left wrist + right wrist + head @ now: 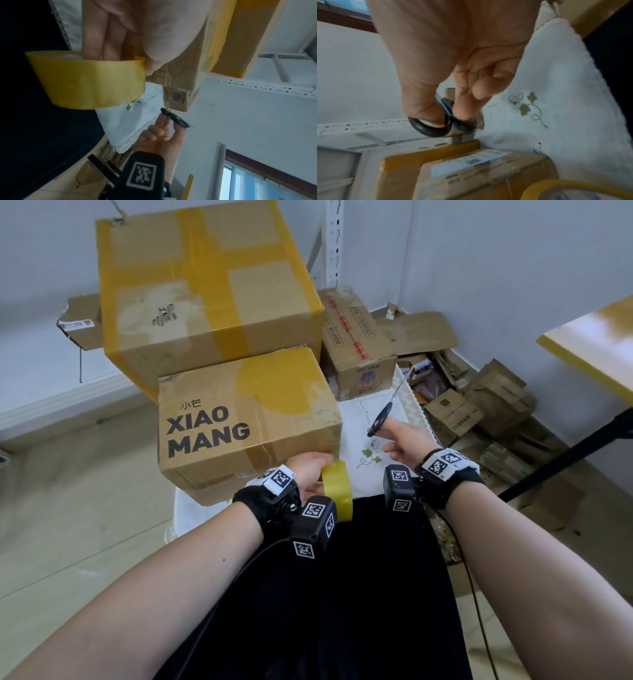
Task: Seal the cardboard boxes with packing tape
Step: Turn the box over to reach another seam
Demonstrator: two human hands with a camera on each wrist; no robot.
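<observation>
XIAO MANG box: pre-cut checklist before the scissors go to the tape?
1. Left hand grips tape roll, fingers through its core: ok.
2. Right hand holds scissors, thumb and finger in the loops: ok.
3. Blades open: cannot tell, they look together in the head view.
4. Roll sits at the near right corner of the XIAO MANG box: ok.
5. Strip stretched from box to roll: cannot tell.
6. Scissors at the tape: not ok, they hang over the white cloth, right of the box.
</observation>
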